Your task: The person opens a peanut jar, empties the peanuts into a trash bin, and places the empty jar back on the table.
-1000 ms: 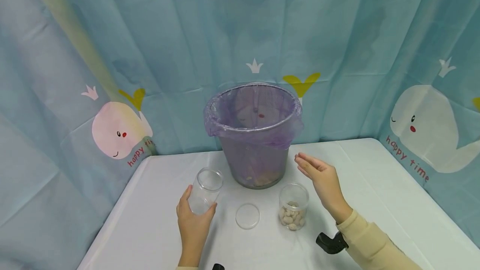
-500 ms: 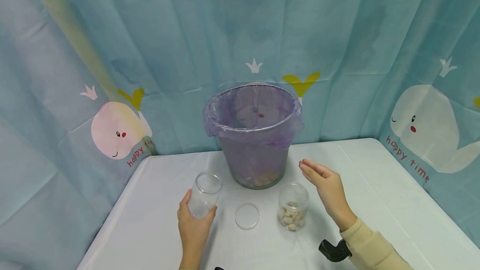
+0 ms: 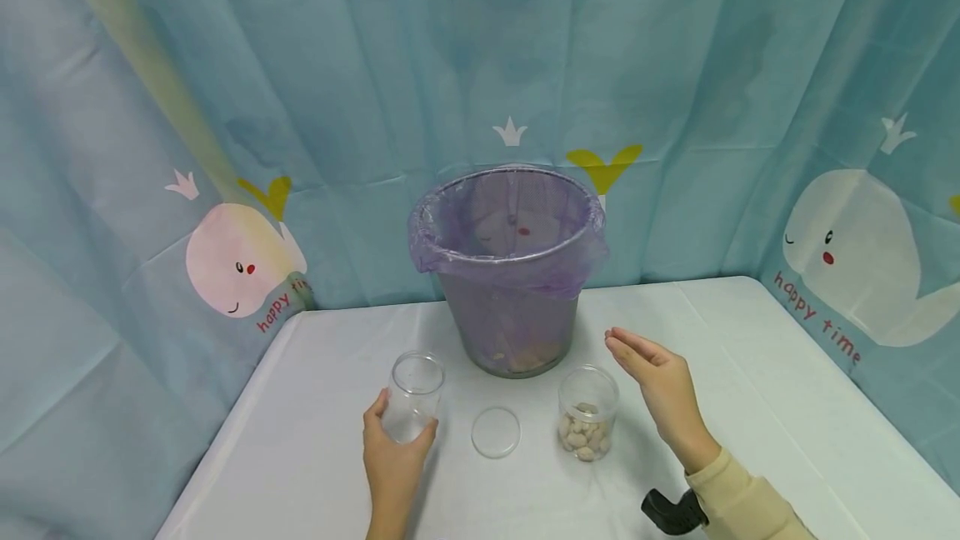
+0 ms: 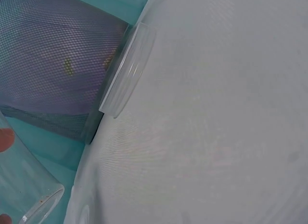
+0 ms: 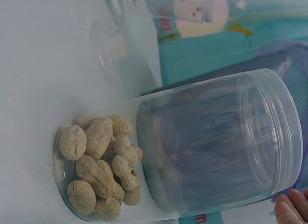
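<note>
My left hand [image 3: 396, 461] grips a clear plastic jar [image 3: 415, 386] from the near side, thumb and fingers on either side. No contents show in it. Whether its base touches the table I cannot tell. To the right stands a second clear jar [image 3: 588, 411], upright and uncapped, with peanuts in their shells [image 5: 98, 171] in its lower part. My right hand [image 3: 663, 394] hovers beside this jar, apart from it, fingers extended together and holding nothing. Between the jars a clear round lid [image 3: 496, 432] lies on the table.
A mesh bin [image 3: 517, 327] lined with a purple bag [image 3: 510, 269] stands behind the jars, some pale bits visible low inside. The white table [image 3: 285, 440] is backed by a blue curtain [image 3: 360, 90]. A black wrist mount [image 3: 673, 512] sits by my right sleeve.
My left hand has lowered the jar, bringing it slightly nearer to me. My right hand has drifted down and to the right. The peanut jar, lid and bin have stayed put.
</note>
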A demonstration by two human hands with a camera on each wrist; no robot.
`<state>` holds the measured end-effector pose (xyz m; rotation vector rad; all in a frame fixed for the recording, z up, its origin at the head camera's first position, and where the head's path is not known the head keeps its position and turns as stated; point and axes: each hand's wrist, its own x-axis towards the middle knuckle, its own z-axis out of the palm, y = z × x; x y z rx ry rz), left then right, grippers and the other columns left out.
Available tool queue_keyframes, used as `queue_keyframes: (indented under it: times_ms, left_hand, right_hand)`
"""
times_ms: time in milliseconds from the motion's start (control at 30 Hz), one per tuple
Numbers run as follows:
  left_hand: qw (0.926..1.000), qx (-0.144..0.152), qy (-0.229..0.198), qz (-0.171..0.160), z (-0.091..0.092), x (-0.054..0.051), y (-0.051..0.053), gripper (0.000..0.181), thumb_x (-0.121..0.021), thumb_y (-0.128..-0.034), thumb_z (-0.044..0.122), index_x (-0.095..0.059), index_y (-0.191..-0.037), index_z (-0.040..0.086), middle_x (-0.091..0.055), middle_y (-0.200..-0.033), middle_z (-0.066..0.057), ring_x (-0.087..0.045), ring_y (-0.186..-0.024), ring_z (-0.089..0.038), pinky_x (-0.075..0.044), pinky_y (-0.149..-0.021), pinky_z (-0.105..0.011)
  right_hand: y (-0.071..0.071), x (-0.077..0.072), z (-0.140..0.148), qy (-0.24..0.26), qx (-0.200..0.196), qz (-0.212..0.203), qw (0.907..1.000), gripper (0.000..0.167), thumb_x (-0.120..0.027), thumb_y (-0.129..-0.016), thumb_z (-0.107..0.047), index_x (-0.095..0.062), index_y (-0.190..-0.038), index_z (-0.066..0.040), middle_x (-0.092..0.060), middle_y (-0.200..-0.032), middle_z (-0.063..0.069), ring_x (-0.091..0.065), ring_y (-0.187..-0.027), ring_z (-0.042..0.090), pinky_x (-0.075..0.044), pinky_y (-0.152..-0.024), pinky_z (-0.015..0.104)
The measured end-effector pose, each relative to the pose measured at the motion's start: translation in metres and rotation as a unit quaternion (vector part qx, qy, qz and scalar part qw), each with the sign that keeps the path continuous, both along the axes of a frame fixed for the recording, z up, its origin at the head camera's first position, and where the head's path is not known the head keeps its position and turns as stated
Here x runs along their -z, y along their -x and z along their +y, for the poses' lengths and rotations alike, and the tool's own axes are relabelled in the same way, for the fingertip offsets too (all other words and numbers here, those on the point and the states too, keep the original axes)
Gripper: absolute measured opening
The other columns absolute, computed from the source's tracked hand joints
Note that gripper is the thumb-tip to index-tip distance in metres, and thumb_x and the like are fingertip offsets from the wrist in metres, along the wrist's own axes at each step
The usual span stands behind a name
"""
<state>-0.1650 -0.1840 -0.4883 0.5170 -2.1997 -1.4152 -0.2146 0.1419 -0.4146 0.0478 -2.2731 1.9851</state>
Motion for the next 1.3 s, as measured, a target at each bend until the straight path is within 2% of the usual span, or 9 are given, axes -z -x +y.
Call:
queue_keyframes:
  times_ms: [167,367,600,767,1000,1300]
  left_hand:
    - [1.0000,-0.003,0.004,0.006,0.000,0.006,0.001,0.086,-0.086,-0.0694,0.006,-0.041,-0.142,0.003,-0.045,-0.147,-0.025,-0.036,-0.141,-0.047,-0.030,-0.113,-0.069]
    - [0.9998,-0.012,0.004,0.018,0.001,0.014,0.001,0.083,-0.086,-0.0675,0.004,-0.044,-0.139,0.003,-0.050,-0.145,-0.022,-0.041,-0.139,-0.045,-0.032,-0.113,-0.066]
    - [0.9999,0.006,-0.004,0.007,0.000,0.018,0.002,0.085,-0.086,-0.0699,0.006,-0.040,-0.141,0.002,-0.047,-0.147,-0.022,-0.038,-0.140,-0.046,-0.030,-0.113,-0.069]
    - [0.9998,0.007,-0.015,0.010,0.001,0.018,0.003,0.084,-0.086,-0.0687,0.004,-0.041,-0.140,0.002,-0.048,-0.147,-0.023,-0.038,-0.141,-0.046,-0.028,-0.115,-0.068]
    - [0.9995,0.019,-0.025,-0.009,0.003,0.016,0.004,0.086,-0.085,-0.0708,0.006,-0.037,-0.142,0.002,-0.044,-0.149,-0.025,-0.036,-0.142,-0.047,-0.027,-0.116,-0.068]
    - [0.9986,0.030,-0.038,-0.022,0.002,0.016,0.004,0.088,-0.085,-0.0721,0.009,-0.034,-0.143,0.000,-0.040,-0.151,-0.026,-0.034,-0.143,-0.048,-0.027,-0.115,-0.069]
  right_hand:
    - [-0.004,0.003,0.001,-0.005,0.005,-0.009,0.9999,0.051,-0.063,-0.098,-0.037,-0.061,-0.134,-0.002,-0.064,-0.135,0.006,-0.058,-0.108,-0.015,-0.048,-0.092,0.005]
    - [-0.006,0.005,0.001,-0.001,0.007,-0.014,0.9999,0.051,-0.064,-0.097,-0.037,-0.060,-0.134,-0.001,-0.063,-0.137,0.010,-0.058,-0.108,-0.015,-0.048,-0.092,0.004]
    - [-0.009,0.006,0.000,-0.016,0.015,-0.024,0.9995,0.051,-0.063,-0.097,-0.040,-0.061,-0.134,-0.004,-0.062,-0.137,0.010,-0.056,-0.109,-0.017,-0.046,-0.091,0.003]
    - [-0.009,0.007,0.001,-0.018,0.018,-0.024,0.9994,0.052,-0.065,-0.096,-0.039,-0.061,-0.134,-0.004,-0.064,-0.135,0.008,-0.056,-0.108,-0.017,-0.045,-0.091,0.002]
    - [-0.009,0.010,0.004,-0.020,0.021,-0.022,0.9993,0.052,-0.065,-0.096,-0.039,-0.061,-0.134,-0.004,-0.066,-0.132,0.007,-0.057,-0.107,-0.016,-0.046,-0.091,0.003]
    - [-0.011,0.012,0.005,-0.035,0.022,-0.036,0.9985,0.052,-0.064,-0.096,-0.042,-0.061,-0.135,-0.007,-0.063,-0.137,0.008,-0.054,-0.108,-0.018,-0.044,-0.090,0.002]
